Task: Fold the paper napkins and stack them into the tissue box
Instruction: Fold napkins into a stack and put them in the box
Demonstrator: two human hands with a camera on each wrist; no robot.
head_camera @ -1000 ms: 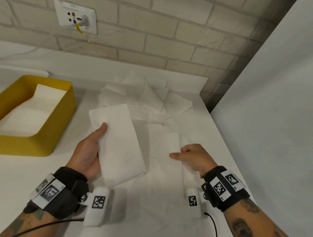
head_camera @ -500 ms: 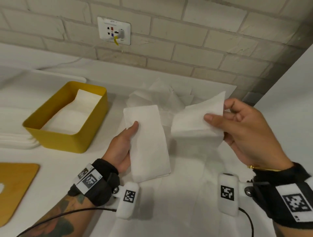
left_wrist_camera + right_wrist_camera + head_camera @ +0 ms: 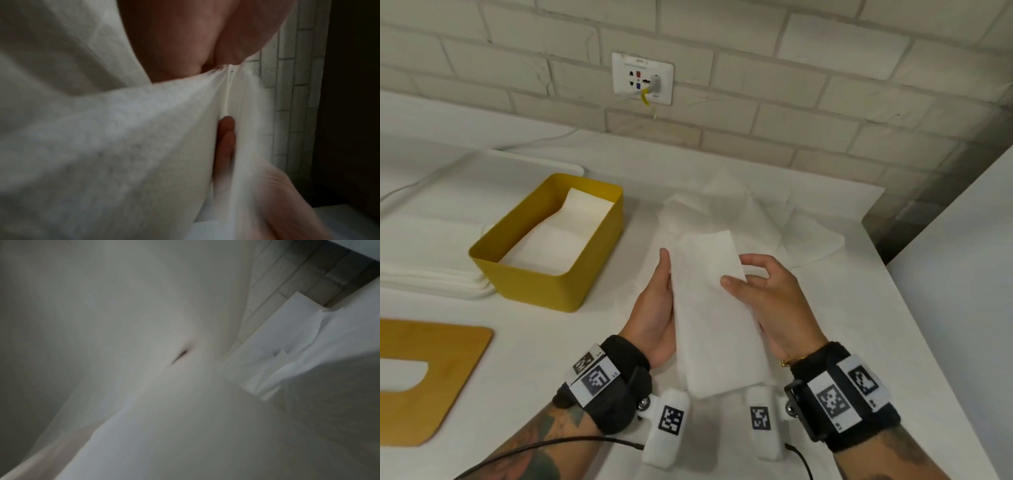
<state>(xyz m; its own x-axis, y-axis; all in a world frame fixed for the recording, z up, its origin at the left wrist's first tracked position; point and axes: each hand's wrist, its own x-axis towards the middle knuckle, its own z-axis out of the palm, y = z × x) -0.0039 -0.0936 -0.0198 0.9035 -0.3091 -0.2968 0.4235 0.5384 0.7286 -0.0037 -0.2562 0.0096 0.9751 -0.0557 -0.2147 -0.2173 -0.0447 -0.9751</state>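
Note:
Two folded white napkins lie one on the other, held above the table between both hands in the head view. My left hand holds their left edge, thumb on top. My right hand pinches the right side of the upper napkin, thumb on its top face. The yellow tissue box stands to the left with folded napkins inside. A heap of loose white napkins lies behind the hands. The left wrist view shows blurred napkin and a fingertip. The right wrist view is blurred white napkin.
A wooden lid with a slot lies at the front left. A stack of white cloths sits left of the box. A brick wall with a socket stands behind. A white panel rises at the right past the table's edge.
My right hand lifted a second folded napkin from the table and brought it left onto the napkin in my left hand. Both hands rose and came together.

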